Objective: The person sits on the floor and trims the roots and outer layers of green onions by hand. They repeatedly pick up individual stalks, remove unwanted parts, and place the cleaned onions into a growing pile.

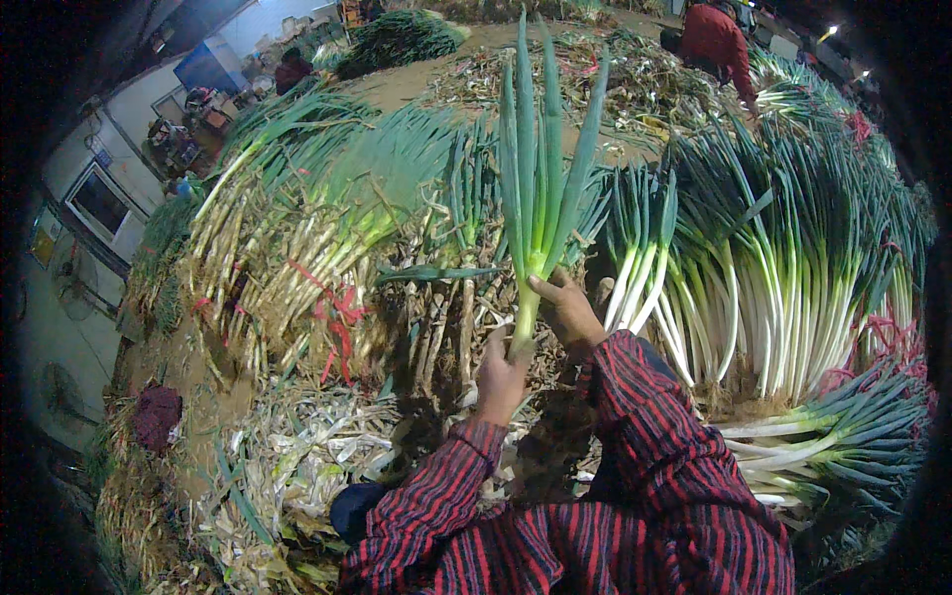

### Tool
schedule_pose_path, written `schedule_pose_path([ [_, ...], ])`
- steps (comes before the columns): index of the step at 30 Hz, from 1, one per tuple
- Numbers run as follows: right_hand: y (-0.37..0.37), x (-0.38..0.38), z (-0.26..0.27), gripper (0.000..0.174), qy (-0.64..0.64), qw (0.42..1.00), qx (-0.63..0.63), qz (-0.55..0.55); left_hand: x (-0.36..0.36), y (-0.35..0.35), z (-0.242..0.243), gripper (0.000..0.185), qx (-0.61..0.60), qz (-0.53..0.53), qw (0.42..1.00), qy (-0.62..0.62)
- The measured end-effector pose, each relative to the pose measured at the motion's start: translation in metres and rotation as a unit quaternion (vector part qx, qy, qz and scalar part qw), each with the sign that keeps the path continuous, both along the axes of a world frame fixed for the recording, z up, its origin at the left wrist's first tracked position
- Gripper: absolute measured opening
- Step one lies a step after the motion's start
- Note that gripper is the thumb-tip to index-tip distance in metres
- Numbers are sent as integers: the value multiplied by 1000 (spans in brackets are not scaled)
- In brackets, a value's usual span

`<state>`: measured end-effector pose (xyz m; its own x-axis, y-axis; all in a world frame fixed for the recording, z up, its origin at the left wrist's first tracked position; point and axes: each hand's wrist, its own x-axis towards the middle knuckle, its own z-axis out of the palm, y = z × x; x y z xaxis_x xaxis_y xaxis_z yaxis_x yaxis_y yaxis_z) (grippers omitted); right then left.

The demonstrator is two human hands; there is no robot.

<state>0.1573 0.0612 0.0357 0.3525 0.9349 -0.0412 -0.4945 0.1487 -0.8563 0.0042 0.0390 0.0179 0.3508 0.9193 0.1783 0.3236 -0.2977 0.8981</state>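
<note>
A single large green onion (pixel 537 223) stands upright before me, its green leaves fanning upward. Around its lower end, near the roots, my left hand (pixel 503 378) is closed. Higher up, my right hand (pixel 569 309) grips the pale stalk just below where the leaves part. Behind and beneath the hands lie soil-covered unpeeled onions (pixel 439 335) and dry husks. To the right of my right hand, a few white-stemmed onions (pixel 638 275) lean beside a large row of clean ones (pixel 781 297).
Untrimmed onions (pixel 282 297) with red ties (pixel 342 327) are heaped at left. Peeled leaf scraps (pixel 320 439) cover the ground near my left knee. More clean onions (pixel 833 439) lie flat at lower right. One person in red (pixel 714 44) bends at the far right; another person (pixel 292 72) is at far left.
</note>
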Motion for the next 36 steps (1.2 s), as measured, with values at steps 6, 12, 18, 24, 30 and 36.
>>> schedule_pose_path([
  [6, -12, -6, 14, 45, 216, 973, 0, 84, 8, 1, 1, 32, -81, -172, 982, -21],
  [12, -17, 15, 29, 49, 402, 886, 112, 203, -10, -24, 17, 33, -518, -324, 750, -252],
  [18, -13, 22, 38, 42, 312, 938, 93, 119, -22, -51, 16, 57, -92, -123, 988, -10],
  [24, -15, 24, 31, 39, 413, 867, 178, 214, -18, -38, -5, 36, -122, -112, 984, -68],
  [30, -20, 64, 33, 52, 255, 965, 63, -2, -82, -67, -43, 26, -30, -244, 827, 505],
  [36, -17, 48, 31, 54, 172, 978, 25, -114, -70, -34, -42, 42, -45, -78, 992, 82],
])
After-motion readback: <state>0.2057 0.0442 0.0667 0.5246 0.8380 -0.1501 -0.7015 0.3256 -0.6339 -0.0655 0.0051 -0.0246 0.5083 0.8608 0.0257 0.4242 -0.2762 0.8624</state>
